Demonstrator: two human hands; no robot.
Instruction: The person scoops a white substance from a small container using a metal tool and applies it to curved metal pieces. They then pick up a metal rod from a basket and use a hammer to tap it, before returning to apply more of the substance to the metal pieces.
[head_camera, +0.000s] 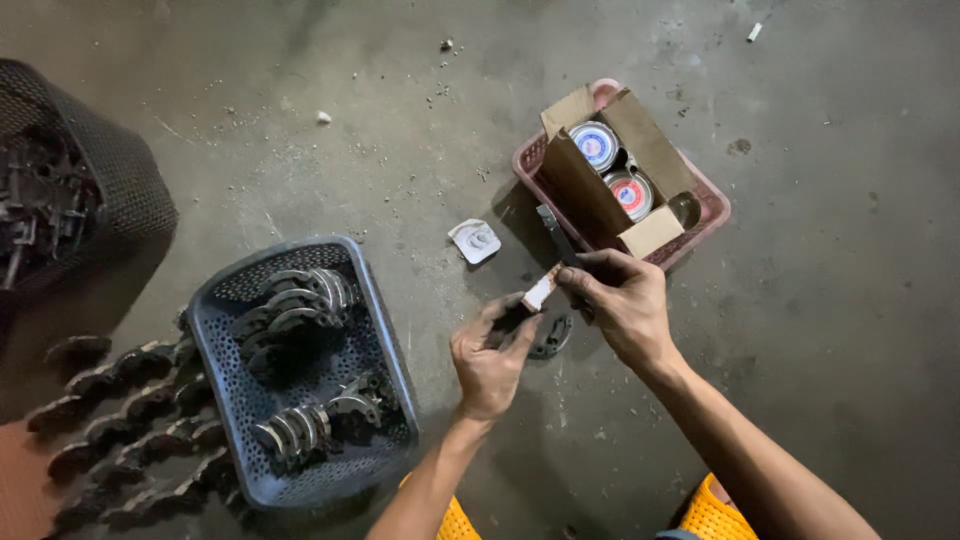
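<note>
left hand (487, 358) gripping curved dark brake shoe (545, 335) over concrete floor (820, 330), right hand (618, 300) pinching small pale block (539, 292) at shoe's edge, blue basket (385, 330) of shoes to the left, pink basket (712, 205) with tins beyond

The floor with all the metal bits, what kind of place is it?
Probably a small repair or parts workshop. A blue basket holds curved metal shoe-like parts, more lie in rows on the stained concrete floor, and tins sit in a cardboard box.
</note>
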